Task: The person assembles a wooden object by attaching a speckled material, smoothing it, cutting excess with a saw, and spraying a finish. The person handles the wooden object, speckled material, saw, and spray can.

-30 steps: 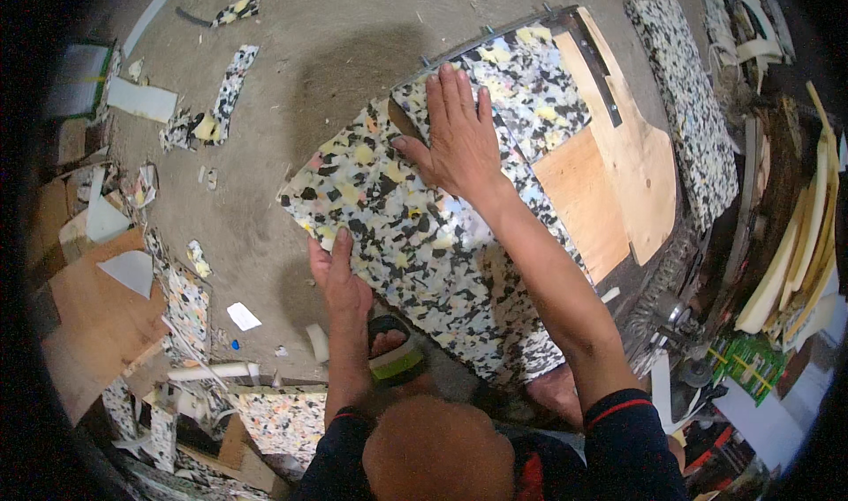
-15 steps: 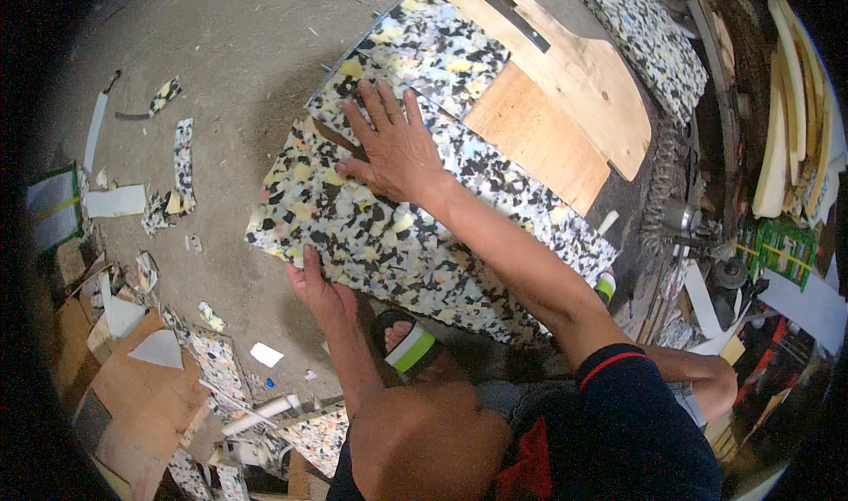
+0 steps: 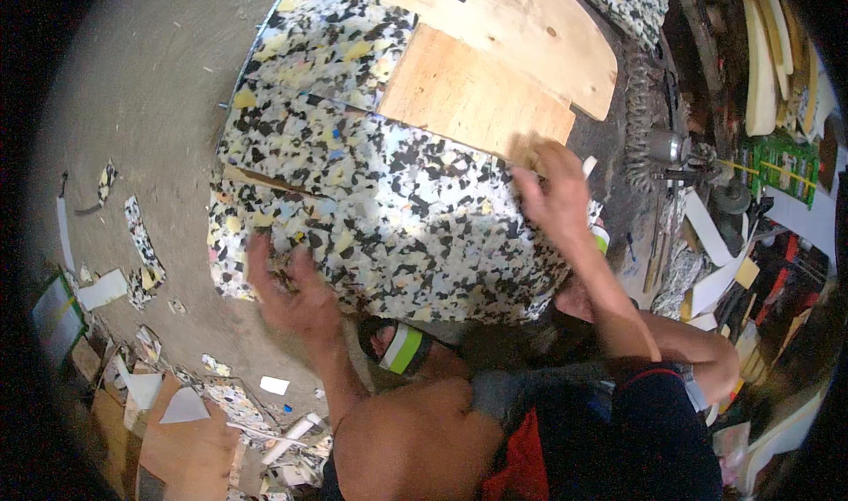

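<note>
One speckled foam sheet at centre of frame, left hand blurred at its lower-left edge, fingers spread; right hand right of centre by plywood panel, thumb apart from blurred fingers.

no lettering or numbers can be read

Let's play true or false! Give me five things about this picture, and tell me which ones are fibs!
1. The nearest foam sheet is speckled black, white and yellow. True.
2. The two hands are touching each other. False: the left hand and right hand are well apart.
3. The sandal near the left hand has a pink strap. False: it is green and white.
4. A pale wooden board has a rounded corner. True.
5. The left hand holds a red cup. False: no cup is in it.
</note>
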{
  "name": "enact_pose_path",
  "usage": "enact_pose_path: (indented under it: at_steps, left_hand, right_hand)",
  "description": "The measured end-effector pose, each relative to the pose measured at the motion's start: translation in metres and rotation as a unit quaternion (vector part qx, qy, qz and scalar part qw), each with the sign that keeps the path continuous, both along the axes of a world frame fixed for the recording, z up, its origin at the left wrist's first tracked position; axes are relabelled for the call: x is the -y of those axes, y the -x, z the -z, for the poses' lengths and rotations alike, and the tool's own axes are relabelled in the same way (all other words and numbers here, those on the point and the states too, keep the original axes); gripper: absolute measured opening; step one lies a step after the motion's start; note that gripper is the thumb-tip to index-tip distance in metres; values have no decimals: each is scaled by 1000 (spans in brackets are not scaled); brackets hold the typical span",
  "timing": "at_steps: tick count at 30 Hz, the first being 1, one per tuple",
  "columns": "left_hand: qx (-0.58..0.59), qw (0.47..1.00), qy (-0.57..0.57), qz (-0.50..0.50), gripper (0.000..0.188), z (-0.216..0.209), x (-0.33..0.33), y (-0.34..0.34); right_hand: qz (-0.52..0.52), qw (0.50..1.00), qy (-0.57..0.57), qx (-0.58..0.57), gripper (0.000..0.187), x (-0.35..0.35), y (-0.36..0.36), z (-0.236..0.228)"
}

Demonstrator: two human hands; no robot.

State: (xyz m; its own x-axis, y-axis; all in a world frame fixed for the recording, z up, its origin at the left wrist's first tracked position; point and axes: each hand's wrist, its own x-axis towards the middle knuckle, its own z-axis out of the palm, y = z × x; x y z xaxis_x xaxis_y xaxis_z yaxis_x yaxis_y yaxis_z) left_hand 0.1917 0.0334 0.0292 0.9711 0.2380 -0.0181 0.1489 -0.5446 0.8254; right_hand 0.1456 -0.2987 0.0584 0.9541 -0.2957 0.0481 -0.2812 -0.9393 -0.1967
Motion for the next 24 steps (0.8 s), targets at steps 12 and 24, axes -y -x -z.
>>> enact_pose_path:
  at_steps: [12, 24]
  left_hand:
    - [159, 836, -172, 495, 42, 37, 144, -67]
    - [183, 842, -156, 483, 32, 40, 145, -71]
  right_hand:
    - [31, 976, -158, -144, 37, 67, 56, -10]
    - [24, 970, -207, -128, 31, 70, 66, 6]
